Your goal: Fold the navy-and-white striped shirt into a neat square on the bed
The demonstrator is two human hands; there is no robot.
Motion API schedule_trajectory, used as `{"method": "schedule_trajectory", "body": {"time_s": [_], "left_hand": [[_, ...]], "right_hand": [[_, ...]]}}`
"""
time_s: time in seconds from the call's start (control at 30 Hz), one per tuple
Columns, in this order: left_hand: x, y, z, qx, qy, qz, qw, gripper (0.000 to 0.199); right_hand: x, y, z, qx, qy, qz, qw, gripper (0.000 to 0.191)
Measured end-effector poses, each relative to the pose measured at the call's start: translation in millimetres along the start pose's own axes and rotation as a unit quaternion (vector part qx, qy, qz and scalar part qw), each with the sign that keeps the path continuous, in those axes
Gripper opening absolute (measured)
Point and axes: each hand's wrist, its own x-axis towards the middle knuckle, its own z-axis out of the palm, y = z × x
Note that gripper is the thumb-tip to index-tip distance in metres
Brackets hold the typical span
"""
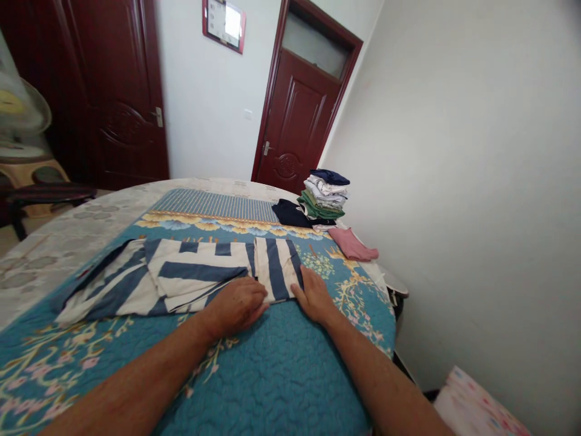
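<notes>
A cream and navy striped garment [200,269] lies in a long strip across the teal quilted cover, its right end folded over into a short flat panel. My left hand [239,303] is closed with bent fingers at the lower edge of the fabric, beside the edge of that panel. Its fingertips are partly hidden. At the right end, my right hand [315,295] rests against the folded edge, its thumb apart on top and its fingers stretched along the side. The left end of the garment is loose and slightly rumpled.
A stack of folded clothes [324,197] stands at the far right of the bed-like surface. Beside it lie a dark folded garment [290,213] and a pink garment [354,244]. A white wall [454,181] runs along the right. A stool [49,192] and a fan [27,109] stand left.
</notes>
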Motion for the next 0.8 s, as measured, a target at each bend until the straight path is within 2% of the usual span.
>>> {"method": "schedule_trajectory", "body": {"time_s": [0.1, 0.2, 0.27, 0.37, 0.47, 0.63, 0.8], "left_hand": [[0.1, -6.1, -10.0, 0.059, 0.056, -0.028, 0.996, 0.031], [-4.5, -21.6, -22.5, 0.115, 0.11, -0.108, 0.981, 0.034], [-10.9, -35.3, -28.8, 0.145, 0.129, -0.174, 0.965, 0.035], [-21.4, -53.6, -33.2, 0.18, 0.138, -0.253, 0.941, 0.039], [-27.4, -62.7, -34.1, 0.185, 0.141, -0.29, 0.928, 0.041], [-26.3, -64.6, -35.5, 0.168, 0.144, -0.293, 0.93, 0.042], [-26.5, -65.7, -42.7, 0.184, 0.145, -0.301, 0.924, 0.04]], "right_hand": [[23.8, 6.7, -11.7, 0.114, 0.022, 0.094, 0.989, 0.062], [56.4, 8.6, -24.8, 0.254, -0.038, 0.217, 0.942, 0.043], [74.1, 5.1, -30.7, 0.306, -0.08, 0.26, 0.912, 0.036], [89.8, -4.3, -34.0, 0.332, -0.099, 0.295, 0.89, 0.03], [97.1, -11.4, -30.9, 0.34, -0.11, 0.299, 0.885, 0.027], [102.6, -11.8, -14.6, 0.336, -0.101, 0.273, 0.896, 0.019], [102.9, -6.6, -4.6, 0.343, -0.073, 0.244, 0.904, 0.021]]}}
